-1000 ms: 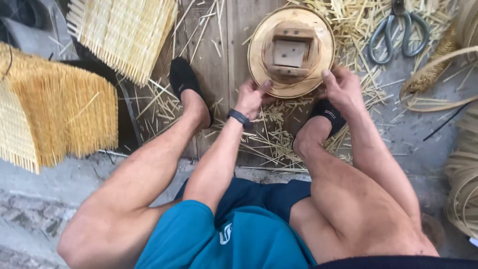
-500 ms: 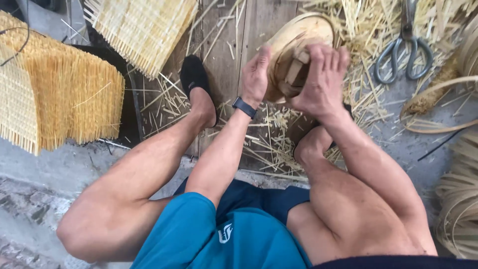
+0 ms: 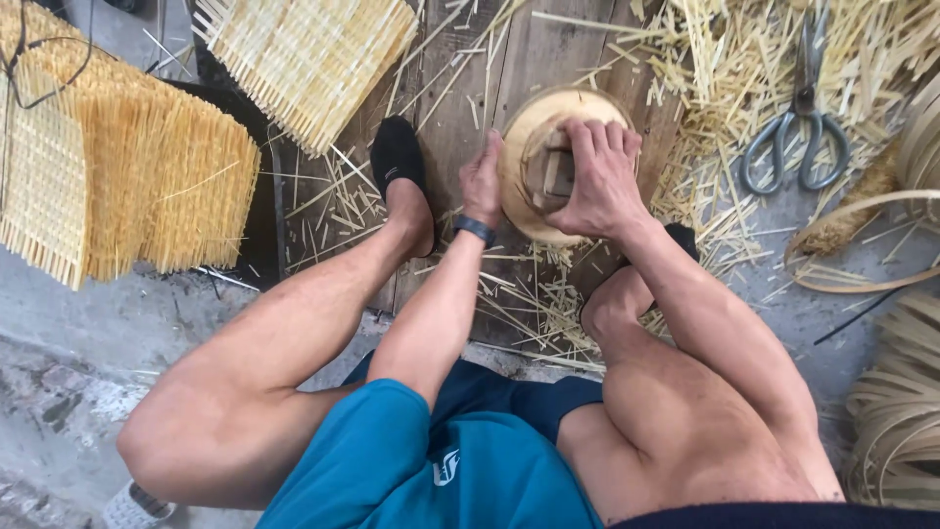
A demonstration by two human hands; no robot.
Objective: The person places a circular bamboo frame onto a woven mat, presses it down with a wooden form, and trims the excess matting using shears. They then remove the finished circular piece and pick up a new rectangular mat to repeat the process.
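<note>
A round wooden mould with a square block in its middle stands tilted on edge on the wooden boards, between my feet. My left hand presses against its left rim. Over the top and middle block lies my right hand, fingers curled around it. Both hands grip the mould. A dark watch sits on my left wrist.
Woven bamboo mats lie at the top left, and another mat at the far left. Scissors rest on loose straw at the top right. Coiled bamboo strips sit at the right edge. Straw scraps litter the boards.
The mould lay flat on the boards one second ago; both hands have lifted it onto its edge and now hold it tilted toward me.
</note>
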